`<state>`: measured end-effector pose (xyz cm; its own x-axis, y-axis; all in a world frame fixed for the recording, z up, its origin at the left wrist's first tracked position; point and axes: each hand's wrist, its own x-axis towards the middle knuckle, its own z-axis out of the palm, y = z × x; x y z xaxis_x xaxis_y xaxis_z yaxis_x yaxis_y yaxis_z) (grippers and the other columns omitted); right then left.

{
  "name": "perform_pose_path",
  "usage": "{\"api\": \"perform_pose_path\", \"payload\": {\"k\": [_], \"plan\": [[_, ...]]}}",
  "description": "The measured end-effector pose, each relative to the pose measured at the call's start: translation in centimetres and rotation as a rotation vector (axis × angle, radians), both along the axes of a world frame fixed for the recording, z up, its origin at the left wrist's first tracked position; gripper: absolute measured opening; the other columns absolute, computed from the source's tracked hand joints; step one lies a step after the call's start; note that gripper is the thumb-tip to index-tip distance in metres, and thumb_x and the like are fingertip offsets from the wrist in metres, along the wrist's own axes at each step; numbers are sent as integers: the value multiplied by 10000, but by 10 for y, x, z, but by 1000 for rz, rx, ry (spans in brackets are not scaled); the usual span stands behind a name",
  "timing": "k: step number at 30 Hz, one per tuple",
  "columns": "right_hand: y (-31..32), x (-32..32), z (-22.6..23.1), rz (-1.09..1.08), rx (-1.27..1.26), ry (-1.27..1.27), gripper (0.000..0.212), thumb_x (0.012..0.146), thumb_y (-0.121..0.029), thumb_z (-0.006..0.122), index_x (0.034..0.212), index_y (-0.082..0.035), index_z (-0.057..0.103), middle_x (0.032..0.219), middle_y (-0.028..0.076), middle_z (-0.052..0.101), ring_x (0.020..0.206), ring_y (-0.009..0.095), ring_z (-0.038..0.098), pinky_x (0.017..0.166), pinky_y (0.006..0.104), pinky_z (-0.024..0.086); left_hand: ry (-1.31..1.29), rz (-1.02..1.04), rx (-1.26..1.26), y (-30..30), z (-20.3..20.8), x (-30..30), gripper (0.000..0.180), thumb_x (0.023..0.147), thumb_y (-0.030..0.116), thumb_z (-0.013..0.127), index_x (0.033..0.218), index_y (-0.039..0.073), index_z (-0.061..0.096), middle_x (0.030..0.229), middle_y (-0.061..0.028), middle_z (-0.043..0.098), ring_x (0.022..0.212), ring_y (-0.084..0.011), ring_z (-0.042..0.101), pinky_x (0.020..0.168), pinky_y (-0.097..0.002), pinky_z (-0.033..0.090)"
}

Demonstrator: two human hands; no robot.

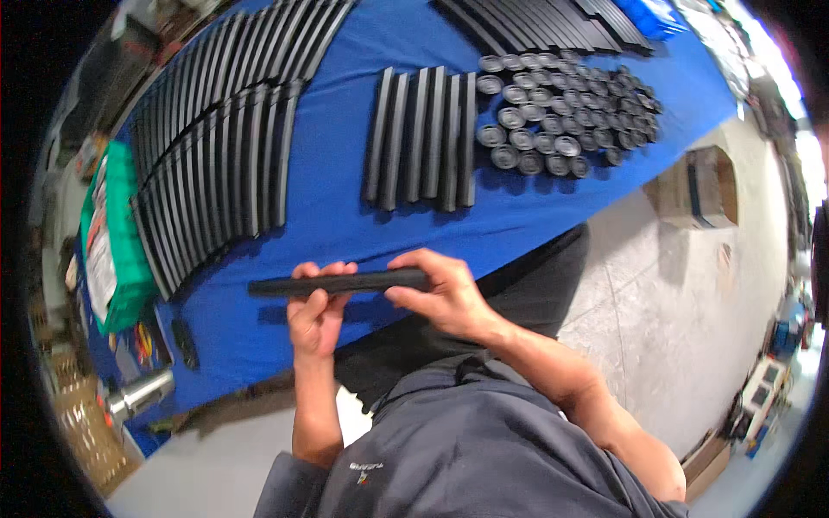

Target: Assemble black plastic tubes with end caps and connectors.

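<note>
A long black bar (367,282) lies level between my hands above the near edge of the blue cloth. My left hand (316,324) is closed round its left part, thumb on the near side and fingertips showing beyond the far side. At the bar's right end, my right hand (451,298) grips it between thumb and fingers; that end is partly hidden, so I cannot tell whether a cap is on it. Beyond my hands a small group of similar black bars (421,138) lies side by side. Right of these, many round black caps (567,146) are spread in a cluster.
Long rows of black bars (220,164) cover the table's left side, with more bars (535,26) at the back. A green bin (129,250) and a metal cylinder (142,394) stand at the left. A cardboard box (695,188) sits on the floor to the right.
</note>
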<state>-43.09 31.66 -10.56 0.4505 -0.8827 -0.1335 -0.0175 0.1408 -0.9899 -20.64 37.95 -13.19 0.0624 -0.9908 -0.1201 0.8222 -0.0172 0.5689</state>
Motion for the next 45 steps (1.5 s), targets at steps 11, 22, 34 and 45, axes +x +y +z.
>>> {"api": "perform_pose_path", "payload": {"k": [11, 22, 34, 45], "plan": [[-5, -3, 13, -3, -237, 45, 309, 837, -126, 751, 1092, -1, 628, 886, 152, 632, 812, 296, 644, 707, 379, 504, 11, 21, 24, -4, 5, -3, 386, 888, 15, 695, 1220, 39, 500, 1252, -246, 613, 1250, -401, 558, 1061, -511, 496], [-8, -5, 27, 159, 179, -5, 342, 838, -149, 741, 1117, 13, 627, 956, 193, 662, 887, 340, 667, 755, 387, 528, -28, -19, -4, -4, 5, -1, 386, 898, 25, 691, 1229, 40, 494, 1240, -216, 621, 1231, -371, 576, 1085, -499, 477], [-7, 2, 11, 50, -271, 24, 335, 858, -145, 732, 1136, 8, 626, 954, 168, 654, 873, 284, 653, 735, 375, 515, -10, 31, 13, -4, -2, -2, 412, 902, 19, 679, 1270, 37, 496, 1259, -220, 613, 1241, -376, 568, 1078, -500, 485], [-11, -3, 23, 266, 91, -36, 366, 865, -83, 707, 1200, 2, 588, 1018, 159, 635, 884, 324, 662, 756, 413, 547, 37, -17, -41, -4, -2, 4, 372, 925, 10, 642, 1271, 21, 506, 1274, -235, 605, 1236, -383, 570, 1066, -485, 497]]}}
